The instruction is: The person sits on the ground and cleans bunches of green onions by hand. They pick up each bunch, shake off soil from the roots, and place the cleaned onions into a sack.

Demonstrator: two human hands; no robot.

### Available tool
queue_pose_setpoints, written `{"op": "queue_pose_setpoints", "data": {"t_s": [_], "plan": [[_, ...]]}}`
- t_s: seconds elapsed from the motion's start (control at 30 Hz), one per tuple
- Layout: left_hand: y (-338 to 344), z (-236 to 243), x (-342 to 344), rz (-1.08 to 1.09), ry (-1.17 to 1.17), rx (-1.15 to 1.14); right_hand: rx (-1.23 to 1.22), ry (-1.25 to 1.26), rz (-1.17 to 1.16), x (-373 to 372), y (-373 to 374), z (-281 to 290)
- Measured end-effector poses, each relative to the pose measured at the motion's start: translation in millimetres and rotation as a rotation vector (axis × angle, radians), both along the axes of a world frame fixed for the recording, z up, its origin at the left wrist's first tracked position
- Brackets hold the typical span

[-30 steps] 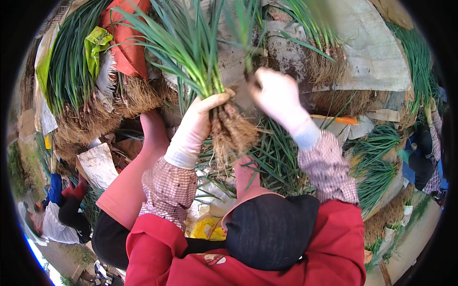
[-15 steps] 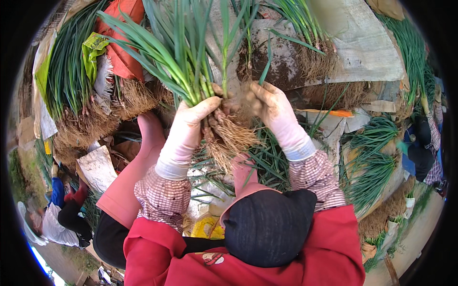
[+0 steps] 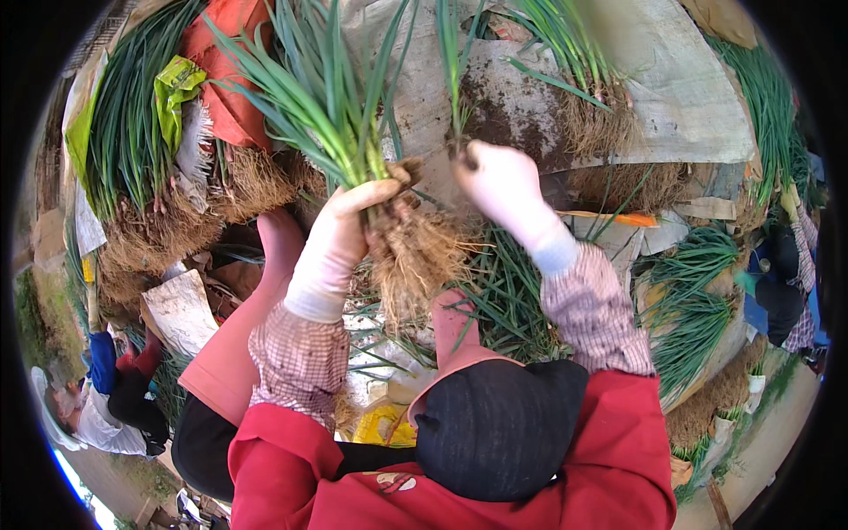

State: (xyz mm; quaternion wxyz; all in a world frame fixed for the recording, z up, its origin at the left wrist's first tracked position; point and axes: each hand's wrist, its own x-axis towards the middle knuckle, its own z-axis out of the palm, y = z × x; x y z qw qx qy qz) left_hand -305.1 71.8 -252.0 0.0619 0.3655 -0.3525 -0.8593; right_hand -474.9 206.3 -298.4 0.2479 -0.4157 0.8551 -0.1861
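My gloved left hand [image 3: 346, 221] is closed round a bunch of green onions [image 3: 340, 132], just above their bases. The leaves lean up and to the left, and a tangle of brown roots [image 3: 415, 265] hangs below my thumb. To the right, my gloved right hand [image 3: 503, 185] is closed at the root end of a thin green onion [image 3: 454, 79] lying on the pale sacking [image 3: 521, 84]. My right fingertips are partly hidden behind the hand.
Bundled green onions [image 3: 132, 124] lie at far left beside an orange-red sack [image 3: 234, 97]. Another bunch [image 3: 574, 53] rests on the sacking at upper right. Loose leaves [image 3: 517, 291] lie below my hands, near my pink boot [image 3: 455, 327]. Co-workers [image 3: 782, 283] sit at both sides.
My right hand has moved from beside the bunch up to the thin green onion on the sacking and closed there. The bunch in my left hand has shifted slightly, its roots hanging lower.
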Motion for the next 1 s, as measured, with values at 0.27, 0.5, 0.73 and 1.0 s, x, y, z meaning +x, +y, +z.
{"op": "queue_pose_setpoints", "data": {"t_s": [0.27,0.5,0.73,1.0], "plan": [[25,-12,-13,-0.126,-0.028,-0.043,-0.407,-0.349,-0.094,0,27,29],[25,8,-5,-0.070,-0.021,-0.093,-0.207,0.078,-0.131,-14,46,-20],[10,0,12,0.174,0.151,0.017,0.045,0.289,-0.322,-105,61,18],[14,-15,2,0.023,0.069,0.177,0.037,0.621,-0.091,-97,46,28]]}}
